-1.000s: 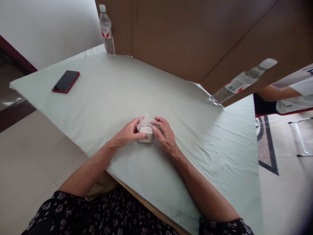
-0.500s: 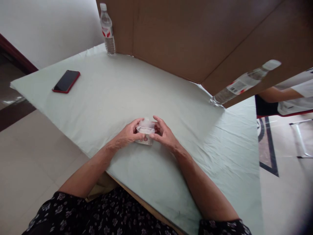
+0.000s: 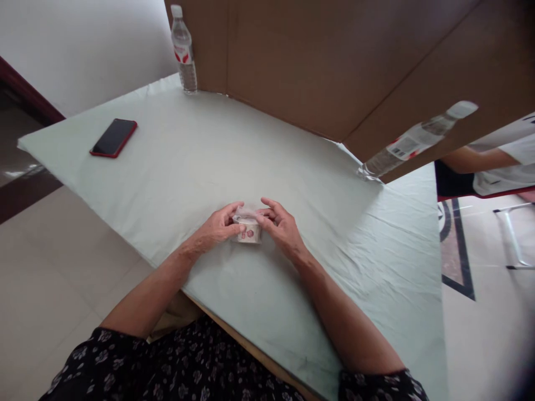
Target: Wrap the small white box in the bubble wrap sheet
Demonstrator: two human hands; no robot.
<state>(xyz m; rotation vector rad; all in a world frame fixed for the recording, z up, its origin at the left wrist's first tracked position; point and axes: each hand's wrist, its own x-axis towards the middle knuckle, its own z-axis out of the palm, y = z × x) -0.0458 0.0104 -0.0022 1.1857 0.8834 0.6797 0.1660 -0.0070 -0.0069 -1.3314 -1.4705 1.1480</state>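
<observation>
A small whitish box-shaped container (image 3: 249,234) with reddish round prints on its front sits on the cloth before me. Along its top is a translucent, film-like cover (image 3: 247,212); whether this is a lid or a wrapper I cannot tell. My left hand (image 3: 220,225) grips the container's left side, its thumb across the front and its fingers behind. At the top right corner, my right hand (image 3: 281,224) has thumb and fingers closed on the translucent cover. The inside of the container is not visible.
A pale green cloth covers the table (image 3: 167,167). A red-cased phone (image 3: 113,138) lies at left. Two water bottles (image 3: 184,55) (image 3: 413,146) stand against a tall brown cardboard panel (image 3: 284,67) at the back. Beyond it, at right, shows another person's arm (image 3: 476,160).
My right hand's fingers have closed in on the top right of the container. The translucent cover has shifted, and the printed front shows more fully. My left hand keeps its grip.
</observation>
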